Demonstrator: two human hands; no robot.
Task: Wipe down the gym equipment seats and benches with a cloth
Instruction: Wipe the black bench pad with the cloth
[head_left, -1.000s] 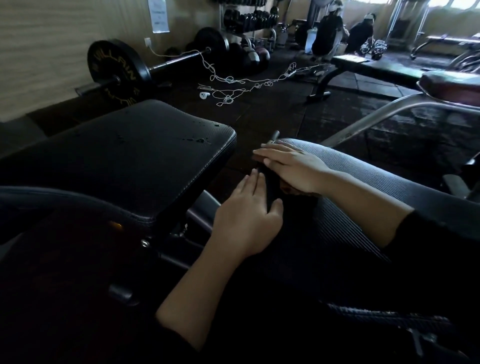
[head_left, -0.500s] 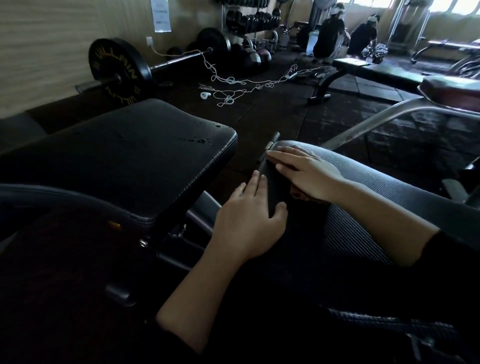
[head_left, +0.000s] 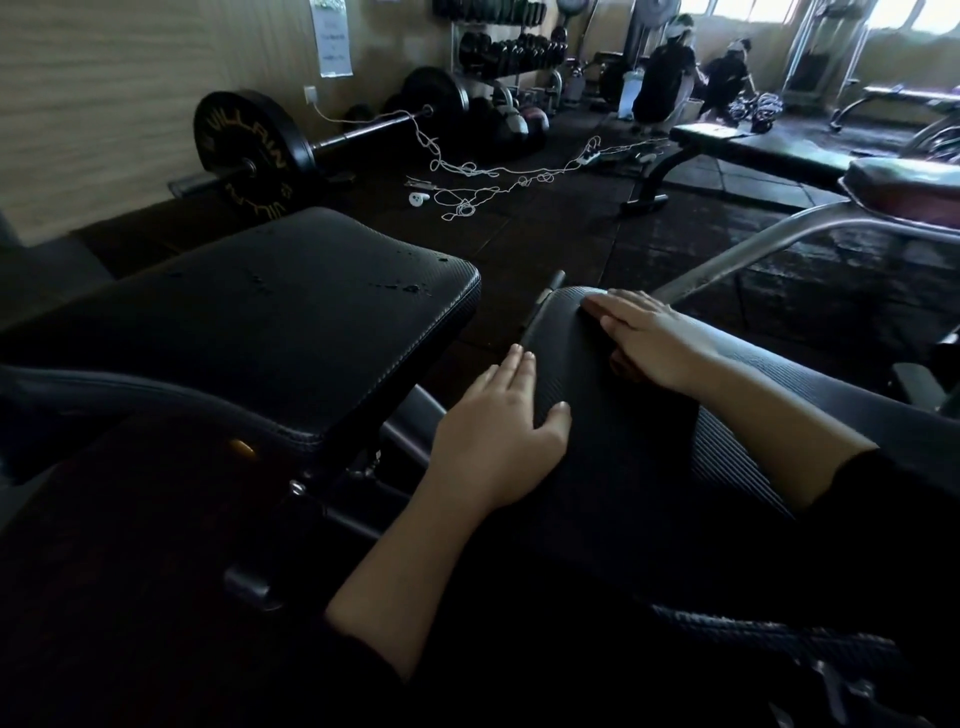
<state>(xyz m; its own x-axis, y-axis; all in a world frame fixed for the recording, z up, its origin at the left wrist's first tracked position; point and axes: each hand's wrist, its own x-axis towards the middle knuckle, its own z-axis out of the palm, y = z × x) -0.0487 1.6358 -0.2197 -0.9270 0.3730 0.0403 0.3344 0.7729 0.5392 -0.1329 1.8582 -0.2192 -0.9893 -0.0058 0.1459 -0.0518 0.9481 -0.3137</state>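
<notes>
While both hands lie flat and apart on ribbed pad (head_left: 613, 415), wiping step underway: right hand (head_left: 654, 343) presses dark cloth (head_left: 626, 364), left hand (head_left: 498, 436) steadies near edge. Next: sweep toward far end.

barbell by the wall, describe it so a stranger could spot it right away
Look along the wood-panelled wall on the left, below the white paper notice. The barbell lies on the floor there; unlike the racked dumbbells beyond, its near black plate carries yellow lettering.

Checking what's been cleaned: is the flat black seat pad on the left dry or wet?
Wet in spots: the flat black seat pad carries glistening droplets near its far right edge.
</notes>
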